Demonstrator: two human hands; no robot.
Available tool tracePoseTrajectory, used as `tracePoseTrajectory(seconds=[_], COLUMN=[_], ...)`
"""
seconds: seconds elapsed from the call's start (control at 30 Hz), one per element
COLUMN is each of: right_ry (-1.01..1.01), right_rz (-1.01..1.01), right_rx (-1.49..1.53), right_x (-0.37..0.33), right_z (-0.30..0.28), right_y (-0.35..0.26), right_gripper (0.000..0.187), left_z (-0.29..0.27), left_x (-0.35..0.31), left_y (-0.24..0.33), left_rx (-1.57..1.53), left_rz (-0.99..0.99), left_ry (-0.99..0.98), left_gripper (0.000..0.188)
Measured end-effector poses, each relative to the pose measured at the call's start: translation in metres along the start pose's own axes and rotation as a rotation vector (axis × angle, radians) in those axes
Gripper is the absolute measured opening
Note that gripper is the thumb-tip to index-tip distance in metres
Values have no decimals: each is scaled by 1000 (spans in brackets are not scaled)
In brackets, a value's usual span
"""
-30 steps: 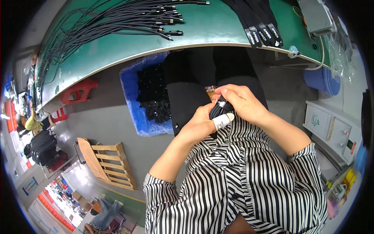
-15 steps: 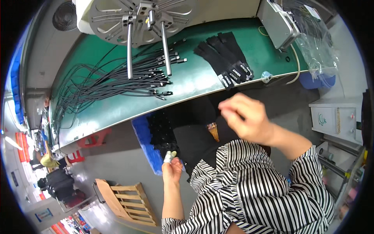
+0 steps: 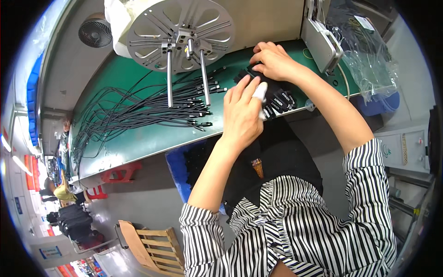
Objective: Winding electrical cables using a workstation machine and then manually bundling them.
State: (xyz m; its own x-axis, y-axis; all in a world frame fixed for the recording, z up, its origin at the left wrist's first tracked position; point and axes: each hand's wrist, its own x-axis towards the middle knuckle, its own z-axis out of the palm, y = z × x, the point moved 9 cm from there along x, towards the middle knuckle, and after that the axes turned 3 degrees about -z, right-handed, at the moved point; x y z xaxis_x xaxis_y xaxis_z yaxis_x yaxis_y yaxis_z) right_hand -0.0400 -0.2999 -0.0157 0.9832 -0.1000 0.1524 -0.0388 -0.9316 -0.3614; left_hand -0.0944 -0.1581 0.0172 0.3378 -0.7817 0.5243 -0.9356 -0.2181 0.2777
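Note:
A stack of flat black strips [image 3: 273,92], with white print at their near ends, lies on the green worktable [image 3: 117,144]. My left hand [image 3: 242,113] is at the left side of the strips, fingers stretched forward; white coverings wrap its thumb and index finger. Over the far ends of the strips is my right hand [image 3: 275,61], arched, fingers apart and their tips down by the strips. I see nothing gripped in either hand. A spread bundle of dark cables [image 3: 134,115] with metal-tipped plugs lies to the left of my left hand.
Above the cables, a metal spoked wheel [image 3: 143,39] carries two rods pointing toward me. A metal machine part [image 3: 318,44] stands at the right, beside a clear plastic bag [image 3: 369,60] and a blue bin [image 3: 380,104]. A blue-lined container [image 3: 176,173] sits below the table edge.
My left hand has risen from the blue-lined container to the strips on the table. My right hand has moved forward from above my lap to the strips' far ends.

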Motion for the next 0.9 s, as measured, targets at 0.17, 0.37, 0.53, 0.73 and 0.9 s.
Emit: tracePoseTrajectory(seconds=[0.17,0.37,0.53,0.73,0.9], right_ry=[154,539,983,807,513], right_rz=[-89,-141,-580,-608,-132], right_rx=[129,450,574,890,1311], right_x=[-8,-64,-192,-196,-147], right_z=[-14,-90,-198,-182,-98], right_y=[-4,-35,-84,-89,-80], right_gripper=[16,9,15,22,13], left_z=[41,46,35,-48,-79], left_x=[9,-1,9,-24,-73], left_y=[-11,-21,-6,-19,-78], left_rx=[70,54,-37,-147,96], left_rz=[-16,-39,-4,24,-126], left_ry=[-181,-177,-116,269,123], left_gripper=[49,52,54,38,28])
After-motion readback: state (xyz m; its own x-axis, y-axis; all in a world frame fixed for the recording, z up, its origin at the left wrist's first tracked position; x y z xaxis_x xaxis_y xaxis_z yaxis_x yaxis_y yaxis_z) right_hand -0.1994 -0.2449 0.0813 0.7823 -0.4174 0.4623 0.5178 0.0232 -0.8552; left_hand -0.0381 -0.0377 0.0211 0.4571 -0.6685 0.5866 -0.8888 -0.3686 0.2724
